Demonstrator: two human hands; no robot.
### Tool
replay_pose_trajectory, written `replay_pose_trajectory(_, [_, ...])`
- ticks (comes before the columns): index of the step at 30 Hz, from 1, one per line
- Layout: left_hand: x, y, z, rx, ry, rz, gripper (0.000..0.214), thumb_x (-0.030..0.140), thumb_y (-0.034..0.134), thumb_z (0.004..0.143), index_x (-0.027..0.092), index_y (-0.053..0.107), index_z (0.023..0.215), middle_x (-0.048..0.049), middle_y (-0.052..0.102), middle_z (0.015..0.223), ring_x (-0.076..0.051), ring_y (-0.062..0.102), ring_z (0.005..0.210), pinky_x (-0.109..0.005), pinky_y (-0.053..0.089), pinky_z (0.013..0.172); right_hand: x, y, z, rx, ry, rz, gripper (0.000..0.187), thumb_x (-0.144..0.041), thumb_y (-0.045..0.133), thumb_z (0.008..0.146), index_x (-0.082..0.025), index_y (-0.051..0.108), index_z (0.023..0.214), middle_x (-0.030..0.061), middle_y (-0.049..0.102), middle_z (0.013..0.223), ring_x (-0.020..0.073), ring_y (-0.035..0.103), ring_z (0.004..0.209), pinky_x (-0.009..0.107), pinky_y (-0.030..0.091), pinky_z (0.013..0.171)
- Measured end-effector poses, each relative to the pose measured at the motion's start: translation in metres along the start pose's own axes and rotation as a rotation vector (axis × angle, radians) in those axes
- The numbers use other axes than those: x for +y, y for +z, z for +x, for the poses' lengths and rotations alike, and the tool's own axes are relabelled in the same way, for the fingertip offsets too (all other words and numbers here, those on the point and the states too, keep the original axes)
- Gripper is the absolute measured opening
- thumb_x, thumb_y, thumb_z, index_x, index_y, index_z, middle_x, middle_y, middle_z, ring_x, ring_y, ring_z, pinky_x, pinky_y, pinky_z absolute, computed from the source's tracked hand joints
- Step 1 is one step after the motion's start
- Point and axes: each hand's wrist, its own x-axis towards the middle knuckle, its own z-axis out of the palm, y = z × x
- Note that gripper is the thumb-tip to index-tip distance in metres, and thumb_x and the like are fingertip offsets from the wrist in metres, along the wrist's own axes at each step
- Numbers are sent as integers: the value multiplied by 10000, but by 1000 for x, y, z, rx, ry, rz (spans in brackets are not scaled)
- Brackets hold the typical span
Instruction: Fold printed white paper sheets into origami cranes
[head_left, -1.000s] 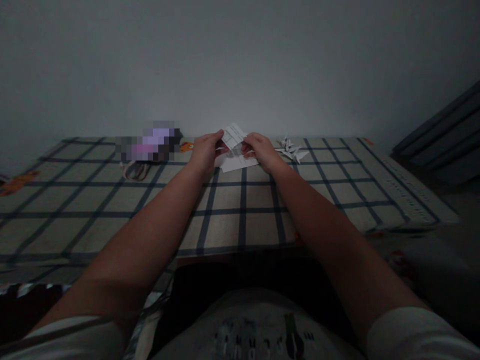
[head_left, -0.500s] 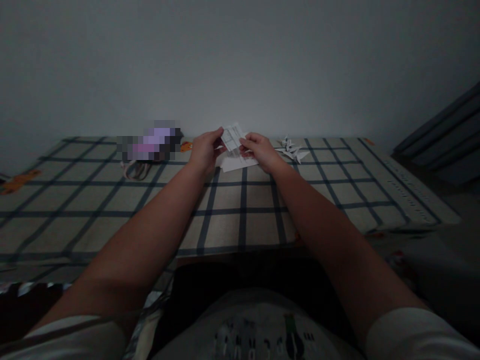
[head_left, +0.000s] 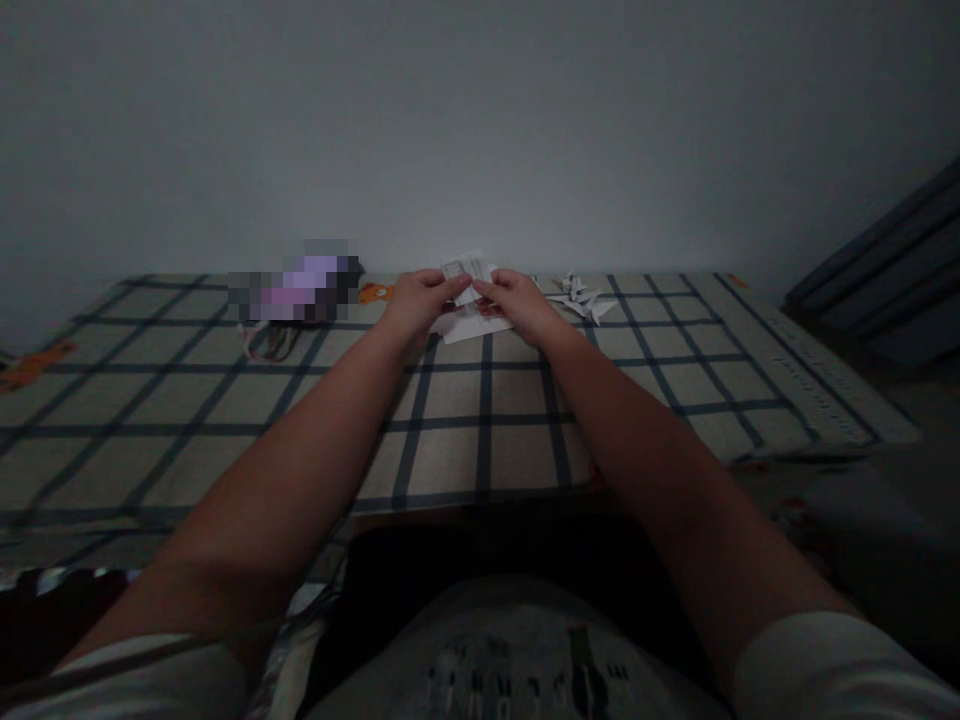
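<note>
A small printed white paper [head_left: 466, 272] is pinched between both of my hands above the far middle of the checked cloth [head_left: 480, 400]. My left hand [head_left: 414, 303] grips its left side with closed fingers. My right hand [head_left: 517, 300] grips its right side the same way. Under my hands a flat white sheet [head_left: 469, 327] lies on the cloth. A folded white paper star shape [head_left: 581, 297] rests just right of my right hand.
A blurred purple and dark object [head_left: 300, 285] sits at the far left with a looped cord [head_left: 264, 342] before it. A plain wall [head_left: 480, 120] rises behind the surface. Dark slatted furniture [head_left: 885, 280] stands at the right. My lap is below the near edge.
The paper has dropped lower and looks smaller, folded down between my fingers. My two hands have drawn closer together.
</note>
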Motion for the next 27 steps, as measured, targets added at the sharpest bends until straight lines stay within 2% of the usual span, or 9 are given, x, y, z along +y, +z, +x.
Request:
replay_pose_trajectory(4, [-2,1,4,47,40,-22,385,511,804,763,167,650,683,2,602,655,-114,568,614,-259,529,647,1,0,1,9,-8,20,245,-245,697,892,-197,516,735,-41,615,656,79,608,620,193,493,618])
replay_pose_trajectory(9, [3,0,5,93,49,-32,383,519,811,756,165,671,712,16,593,640,-93,534,563,-240,523,617,2,0,-1,-96,45,71,261,-306,717,884,-189,532,743,-18,650,704,83,617,656,203,504,651])
replay_pose_trajectory(11, [5,0,4,53,7,-65,366,507,799,776,167,672,730,14,602,645,-87,538,557,-231,523,608,2,-1,-2,-88,39,93,281,-324,717,887,-188,526,733,-21,642,693,76,603,642,199,499,655])
replay_pose_trajectory(14, [5,0,2,-73,-87,-62,310,443,794,794,161,675,743,-13,657,679,-87,563,560,-212,502,580,2,-3,-1,-18,21,119,288,-312,713,891,-189,515,722,-28,622,671,71,585,627,195,492,661])
replay_pose_trajectory(16, [5,0,0,-108,-97,-33,274,379,795,795,155,663,708,-26,670,674,-79,553,537,-198,467,551,1,-4,0,-3,18,145,288,-296,699,894,-193,503,711,-25,613,668,79,588,635,202,496,667])
replay_pose_trajectory(22, [7,-3,-1,-118,-129,46,285,276,778,763,179,589,573,-4,552,517,-84,448,435,-223,342,459,1,-5,2,16,-4,151,283,-441,727,856,-213,559,843,-27,628,793,115,620,750,243,522,708])
replay_pose_trajectory(24, [7,-3,-2,-105,-117,94,260,241,758,742,184,586,557,7,514,493,-90,429,435,-227,307,448,1,-5,3,41,0,120,268,-416,739,846,-205,575,841,-32,623,775,107,611,741,229,513,700])
replay_pose_trajectory(27, [7,-1,-4,-56,-57,114,202,281,759,741,182,634,617,3,569,574,-105,491,521,-220,365,498,1,-5,2,35,24,131,236,-320,741,842,-196,551,779,-50,590,699,88,577,664,208,493,659])
